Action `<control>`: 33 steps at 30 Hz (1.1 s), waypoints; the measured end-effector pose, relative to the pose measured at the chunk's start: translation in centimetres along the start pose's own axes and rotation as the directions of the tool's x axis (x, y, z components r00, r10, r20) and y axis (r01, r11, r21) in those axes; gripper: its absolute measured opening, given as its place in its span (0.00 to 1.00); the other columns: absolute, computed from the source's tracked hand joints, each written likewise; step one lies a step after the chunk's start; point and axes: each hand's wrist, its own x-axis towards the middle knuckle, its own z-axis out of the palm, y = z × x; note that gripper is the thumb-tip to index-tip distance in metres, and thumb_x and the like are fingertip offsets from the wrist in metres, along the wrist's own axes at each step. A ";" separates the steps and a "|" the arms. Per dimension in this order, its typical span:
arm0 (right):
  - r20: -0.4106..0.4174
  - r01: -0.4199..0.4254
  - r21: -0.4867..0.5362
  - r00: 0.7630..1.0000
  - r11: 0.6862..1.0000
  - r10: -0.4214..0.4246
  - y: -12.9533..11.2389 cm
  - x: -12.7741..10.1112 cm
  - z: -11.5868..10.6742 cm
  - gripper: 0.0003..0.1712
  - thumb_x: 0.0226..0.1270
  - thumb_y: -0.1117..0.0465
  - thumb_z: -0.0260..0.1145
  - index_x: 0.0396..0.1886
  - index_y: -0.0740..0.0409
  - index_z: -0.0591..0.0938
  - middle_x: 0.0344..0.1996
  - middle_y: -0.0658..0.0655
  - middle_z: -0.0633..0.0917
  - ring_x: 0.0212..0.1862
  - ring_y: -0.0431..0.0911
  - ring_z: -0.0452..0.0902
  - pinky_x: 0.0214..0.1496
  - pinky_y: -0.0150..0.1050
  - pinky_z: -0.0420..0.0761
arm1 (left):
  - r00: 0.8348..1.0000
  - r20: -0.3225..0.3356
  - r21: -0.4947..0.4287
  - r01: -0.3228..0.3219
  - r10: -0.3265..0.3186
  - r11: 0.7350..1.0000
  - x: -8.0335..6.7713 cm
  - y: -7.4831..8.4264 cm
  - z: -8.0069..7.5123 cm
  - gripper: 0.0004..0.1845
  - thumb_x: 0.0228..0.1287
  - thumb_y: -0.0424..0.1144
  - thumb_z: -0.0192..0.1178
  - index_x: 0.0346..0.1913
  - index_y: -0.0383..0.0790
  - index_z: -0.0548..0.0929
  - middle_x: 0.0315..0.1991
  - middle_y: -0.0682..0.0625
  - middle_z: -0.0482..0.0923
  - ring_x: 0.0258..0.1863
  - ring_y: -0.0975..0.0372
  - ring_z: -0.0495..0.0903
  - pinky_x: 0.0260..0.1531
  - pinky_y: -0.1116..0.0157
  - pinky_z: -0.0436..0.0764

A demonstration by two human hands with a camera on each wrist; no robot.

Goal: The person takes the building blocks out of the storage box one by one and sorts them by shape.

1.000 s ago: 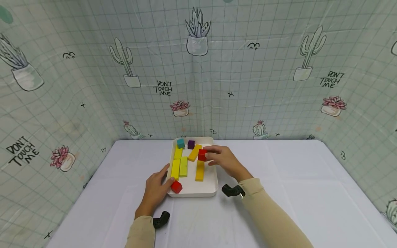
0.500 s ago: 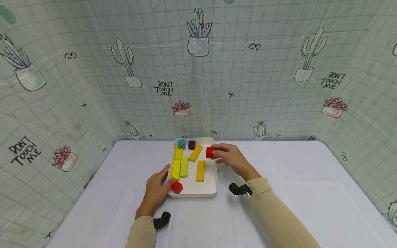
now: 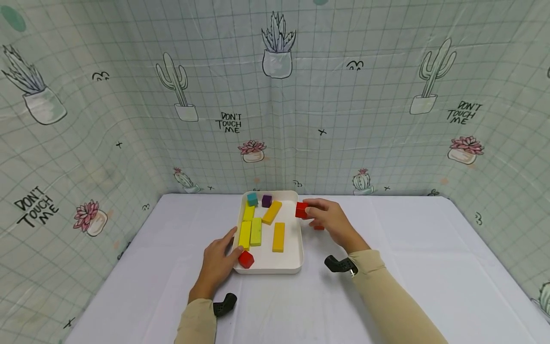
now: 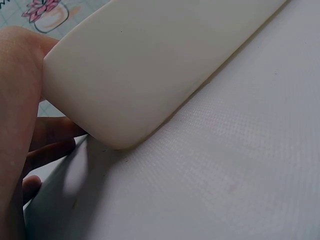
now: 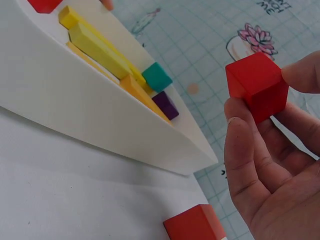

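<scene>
Head view: the right hand (image 3: 331, 220) pinches a red wooden cube (image 3: 301, 209) between thumb and fingertips, holding it in the air just past the right rim of the shallow white plastic tray (image 3: 296, 248). A second red cube (image 3: 318, 227) lies on the white-covered desk (image 3: 408, 267), partly hidden under that hand. The left hand (image 3: 216, 260) rests at the tray's near left corner, its fingers curled round the rim and its thumb close to a third red cube (image 3: 246, 259) inside the tray.

Also in the tray lie two long yellow blocks (image 3: 245, 234), a pale yellow-green long block (image 3: 256, 231), two orange-yellow long blocks (image 3: 278, 236), a small teal cube (image 3: 252, 199) and a small purple cube (image 3: 267, 200) at the far end.

The right wrist view shows the held cube (image 5: 256, 85) clear of the tray wall (image 5: 100, 130), with the loose cube (image 5: 195, 225) on the desk below. The left wrist view shows the tray's corner (image 4: 130, 75) against the palm.
</scene>
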 end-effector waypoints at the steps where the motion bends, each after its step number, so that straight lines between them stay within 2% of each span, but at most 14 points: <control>1: 0.002 0.002 0.007 1.000 1.000 -0.002 0.1 0.0 -0.1 0.24 0.71 0.53 0.64 0.64 0.56 0.80 0.55 0.61 0.83 0.51 0.65 0.79 0.51 0.49 0.81 | 1.000 0.000 0.000 0.001 -0.001 1.000 0.0 0.0 0.0 0.35 0.68 0.48 0.58 0.77 0.54 0.63 0.68 0.44 0.72 0.67 0.43 0.64 0.62 0.35 0.66; 5: -0.001 0.016 0.018 1.000 1.000 -0.016 0.3 0.0 -0.3 0.25 0.72 0.54 0.64 0.65 0.59 0.79 0.57 0.62 0.82 0.54 0.63 0.78 0.52 0.47 0.82 | 1.000 -0.003 0.001 -0.001 0.001 1.000 0.0 -0.1 0.1 0.35 0.68 0.48 0.58 0.77 0.54 0.64 0.68 0.44 0.72 0.67 0.44 0.64 0.62 0.35 0.66; 11: -0.019 0.009 0.021 1.000 1.000 -0.009 0.2 -0.2 -0.7 0.26 0.73 0.55 0.63 0.66 0.60 0.78 0.60 0.62 0.80 0.53 0.55 0.79 0.56 0.48 0.82 | 1.000 -0.008 0.005 -0.008 0.008 1.000 -0.1 -0.3 0.1 0.34 0.69 0.47 0.58 0.77 0.54 0.64 0.67 0.44 0.73 0.66 0.43 0.64 0.62 0.35 0.66; 21: -0.036 0.021 0.084 0.999 0.996 -0.018 0.3 -0.5 -1.7 0.25 0.72 0.59 0.62 0.66 0.63 0.77 0.61 0.64 0.79 0.54 0.55 0.79 0.60 0.49 0.79 | 1.000 -0.012 -0.009 -0.005 0.004 1.000 0.0 -0.1 0.0 0.35 0.68 0.48 0.59 0.77 0.54 0.65 0.67 0.44 0.73 0.67 0.44 0.64 0.63 0.35 0.65; 27: -0.044 0.011 0.116 0.999 0.993 -0.006 0.3 -0.7 -2.1 0.25 0.72 0.62 0.61 0.66 0.65 0.76 0.62 0.65 0.77 0.54 0.54 0.79 0.55 0.45 0.82 | 1.000 -0.012 -0.007 -0.007 0.007 1.000 -0.1 -0.1 0.0 0.34 0.68 0.47 0.58 0.77 0.54 0.65 0.67 0.44 0.73 0.67 0.44 0.64 0.62 0.35 0.66; 33: -0.050 0.006 0.198 0.999 0.980 0.004 0.5 -0.8 -2.4 0.25 0.72 0.64 0.61 0.65 0.70 0.75 0.60 0.68 0.76 0.50 0.55 0.79 0.50 0.43 0.85 | 1.000 -0.016 -0.024 -0.027 0.027 0.999 -0.1 -0.1 -0.1 0.34 0.69 0.47 0.59 0.77 0.54 0.65 0.66 0.44 0.74 0.67 0.44 0.64 0.65 0.37 0.63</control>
